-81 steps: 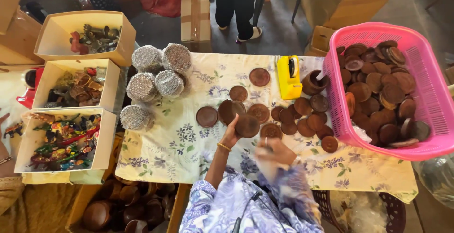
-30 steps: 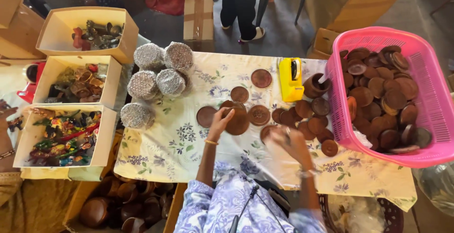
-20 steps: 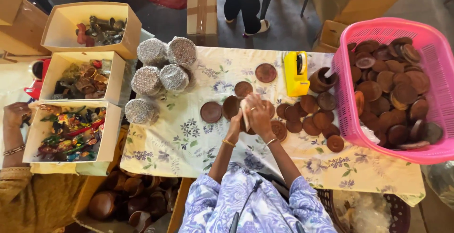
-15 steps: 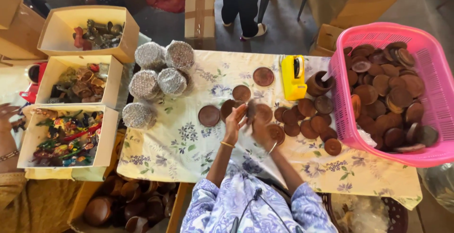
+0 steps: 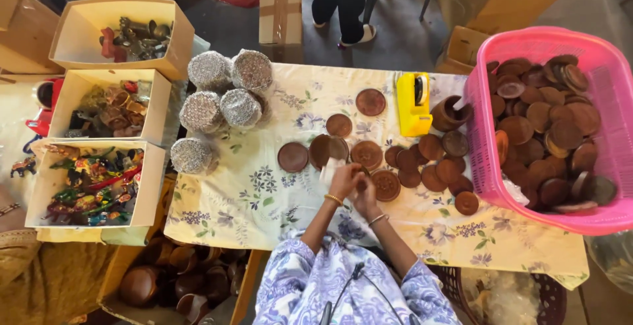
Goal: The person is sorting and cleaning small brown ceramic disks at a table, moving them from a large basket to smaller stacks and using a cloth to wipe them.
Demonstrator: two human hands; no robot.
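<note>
My left hand and my right hand are pressed together over the flowered tablecloth, near the front middle of the table. Between them sits a small round brown disc, mostly hidden by my fingers. A white sheet sticks out from my left hand's fingers. Several more brown discs lie flat on the cloth just beyond my hands. A carved one lies right beside my right hand.
A pink basket full of brown discs stands at the right, a yellow tape dispenser behind the discs. Several silver-wrapped bundles sit at the left, beside three cardboard boxes of small figures. A person's legs stand beyond the table.
A second ago my hands were apart, the left reaching for a disc on the cloth. They have come together and drawn back towards me with the disc and white sheet.
</note>
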